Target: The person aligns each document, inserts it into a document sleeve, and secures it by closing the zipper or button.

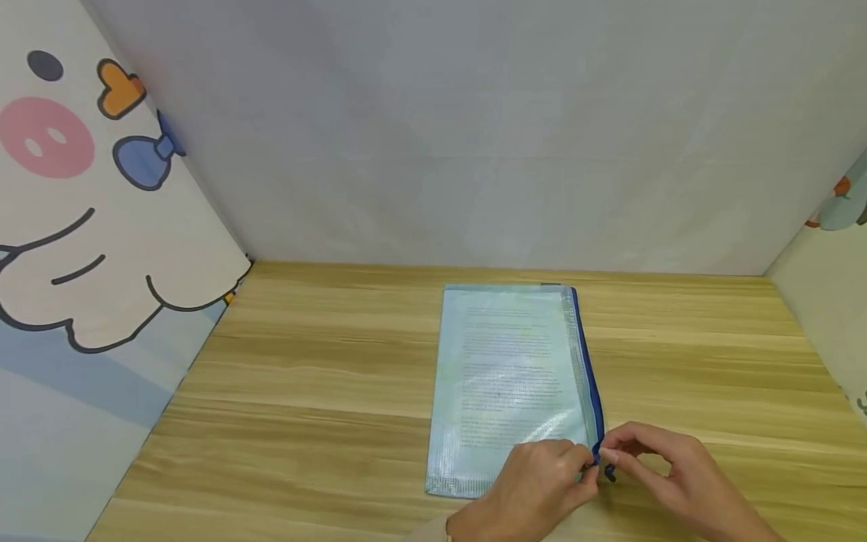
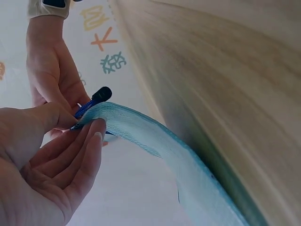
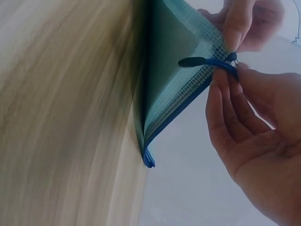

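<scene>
A light blue mesh zipper pouch [image 1: 508,376] lies on the table with a printed sheet showing through it. Its dark blue zipper [image 1: 588,361] runs along the right edge. My left hand [image 1: 531,485] pinches the pouch's near right corner between thumb and fingers. Close beside it, my right hand [image 1: 677,470] pinches the zipper's pull cord at that same corner. In the right wrist view the blue pull cord [image 3: 214,62] with its dark end sticks out from the right fingertips [image 3: 225,77]. The corner is lifted off the table in both wrist views.
The wood-grain table [image 1: 305,391] stretches to both sides of the pouch. A pale grey wall [image 1: 474,150] stands behind it. At the left is a panel with cartoon drawings [image 1: 81,188], and another printed panel [image 1: 826,286] borders the right.
</scene>
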Motion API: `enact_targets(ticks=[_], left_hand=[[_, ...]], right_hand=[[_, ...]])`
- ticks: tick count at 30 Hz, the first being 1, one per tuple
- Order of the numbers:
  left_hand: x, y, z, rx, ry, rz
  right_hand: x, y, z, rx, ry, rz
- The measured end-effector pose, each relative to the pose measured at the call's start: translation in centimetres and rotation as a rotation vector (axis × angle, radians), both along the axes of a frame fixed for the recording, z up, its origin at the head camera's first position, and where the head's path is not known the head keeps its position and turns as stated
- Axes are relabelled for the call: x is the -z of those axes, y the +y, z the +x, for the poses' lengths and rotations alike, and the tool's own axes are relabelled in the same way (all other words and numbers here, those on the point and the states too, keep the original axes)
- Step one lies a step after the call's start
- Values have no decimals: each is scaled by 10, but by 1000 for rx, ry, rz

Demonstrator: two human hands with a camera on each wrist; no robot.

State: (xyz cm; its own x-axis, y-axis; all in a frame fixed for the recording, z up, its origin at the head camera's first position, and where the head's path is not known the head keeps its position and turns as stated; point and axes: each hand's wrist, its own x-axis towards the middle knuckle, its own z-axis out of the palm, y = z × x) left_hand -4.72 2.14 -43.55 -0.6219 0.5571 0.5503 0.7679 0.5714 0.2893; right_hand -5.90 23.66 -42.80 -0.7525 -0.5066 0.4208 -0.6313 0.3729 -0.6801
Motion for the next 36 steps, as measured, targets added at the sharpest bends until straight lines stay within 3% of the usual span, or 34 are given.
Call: enact_targets(ticks=[11, 18, 36], left_hand=[[-1, -1, -1, -25, 106, -12], [-5, -1, 0, -27, 115, -20], [-5, -2, -1, -28, 98, 54]], right_hand=[[4, -5, -3, 98, 71, 5], [2, -4, -8, 187, 132, 48], [11, -1, -25, 213, 242, 59]])
